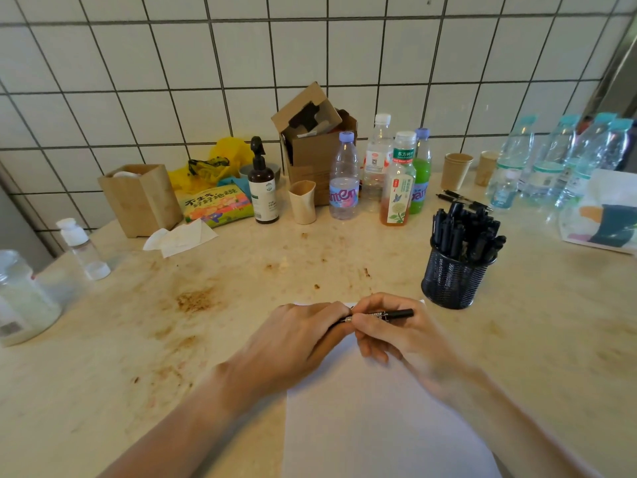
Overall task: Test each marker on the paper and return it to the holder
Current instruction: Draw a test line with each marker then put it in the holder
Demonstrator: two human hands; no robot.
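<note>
Both hands held one black marker (382, 314) level above the white paper (375, 419): left hand (303, 336) gripping its cap end, right hand (393, 334) its barrel. Uncapping seemed underway; next, a test stroke. The mesh holder (451, 281) stood near, right.

Bare counter lies open between paper (379, 408) and holder (451, 281); bottles (396, 177) crowd behind

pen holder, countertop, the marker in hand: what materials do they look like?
Pen holder: looks like black wire mesh, probably metal; a fine lattice shows on its wall, matte.
Countertop: pale speckled stone or a composite imitation, smooth with a slight sheen, brown stains on it.
Marker: black barrel with a printed label, likely plastic, slightly glossy; both hands hold it over the white sheet of paper.
</note>
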